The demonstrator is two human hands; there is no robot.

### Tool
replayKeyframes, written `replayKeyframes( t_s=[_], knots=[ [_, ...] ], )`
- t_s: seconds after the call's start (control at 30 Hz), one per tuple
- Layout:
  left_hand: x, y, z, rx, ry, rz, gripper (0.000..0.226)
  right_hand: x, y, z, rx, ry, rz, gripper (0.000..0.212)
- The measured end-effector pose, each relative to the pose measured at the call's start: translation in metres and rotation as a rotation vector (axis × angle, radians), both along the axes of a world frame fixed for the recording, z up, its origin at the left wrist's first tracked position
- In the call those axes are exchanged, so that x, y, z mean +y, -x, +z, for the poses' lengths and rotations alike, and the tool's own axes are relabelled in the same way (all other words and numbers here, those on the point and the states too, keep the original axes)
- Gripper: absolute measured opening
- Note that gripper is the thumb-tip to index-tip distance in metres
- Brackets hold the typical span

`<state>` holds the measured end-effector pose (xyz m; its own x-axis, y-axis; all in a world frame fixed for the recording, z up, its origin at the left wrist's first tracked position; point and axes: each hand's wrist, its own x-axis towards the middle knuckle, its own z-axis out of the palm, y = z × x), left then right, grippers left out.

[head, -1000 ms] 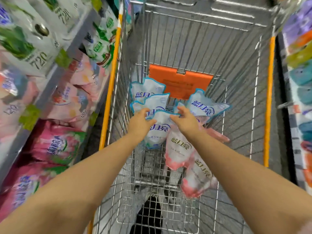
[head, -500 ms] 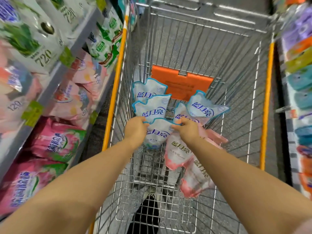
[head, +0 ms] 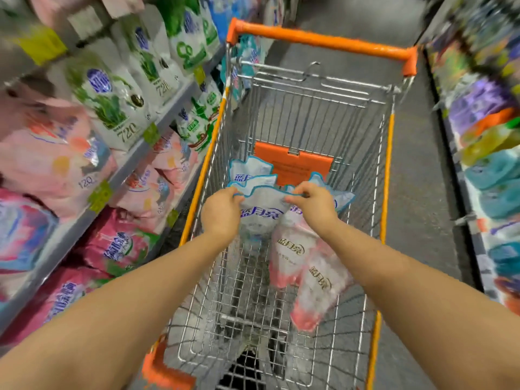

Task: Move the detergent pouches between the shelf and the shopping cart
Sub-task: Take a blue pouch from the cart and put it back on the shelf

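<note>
A blue-edged white detergent pouch hangs inside the wire shopping cart. My left hand pinches its top left corner and my right hand pinches its top right corner. Behind it two more blue-edged pouches lean near the orange flap. Two pink-bottomed pouches lie in the cart below my right hand. The shelf on the left carries pink and green-white pouches.
The cart's orange handle is at the far end. An orange child-seat flap stands in the basket. Another shelf with purple, orange and teal packs lines the right side. Grey floor runs between cart and right shelf.
Both hands have lifted the blue-edged pouch upward by its top corners. The view has tipped up, so the cart's orange handle now shows.
</note>
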<state>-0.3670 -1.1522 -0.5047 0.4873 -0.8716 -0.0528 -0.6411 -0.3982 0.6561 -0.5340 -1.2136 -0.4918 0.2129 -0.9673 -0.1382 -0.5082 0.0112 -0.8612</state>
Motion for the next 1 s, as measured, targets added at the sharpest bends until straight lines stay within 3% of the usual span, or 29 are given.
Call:
replayKeyframes(
  t_s=[0.4,0.6,1.0],
  knots=[
    [0.137,0.049,0.183,-0.077,0.386,0.115,0.018,0.128,0.060,0.186,-0.148,0.364,0.144,0.011],
    [0.227,0.067,0.263,-0.226,0.517,0.097,0.015,0.192,0.078,0.265,-0.171,0.510,0.217,0.012],
    [0.417,0.018,0.392,-0.408,0.775,0.192,0.019,0.337,0.011,0.397,-0.351,0.737,0.427,0.018]
  ],
)
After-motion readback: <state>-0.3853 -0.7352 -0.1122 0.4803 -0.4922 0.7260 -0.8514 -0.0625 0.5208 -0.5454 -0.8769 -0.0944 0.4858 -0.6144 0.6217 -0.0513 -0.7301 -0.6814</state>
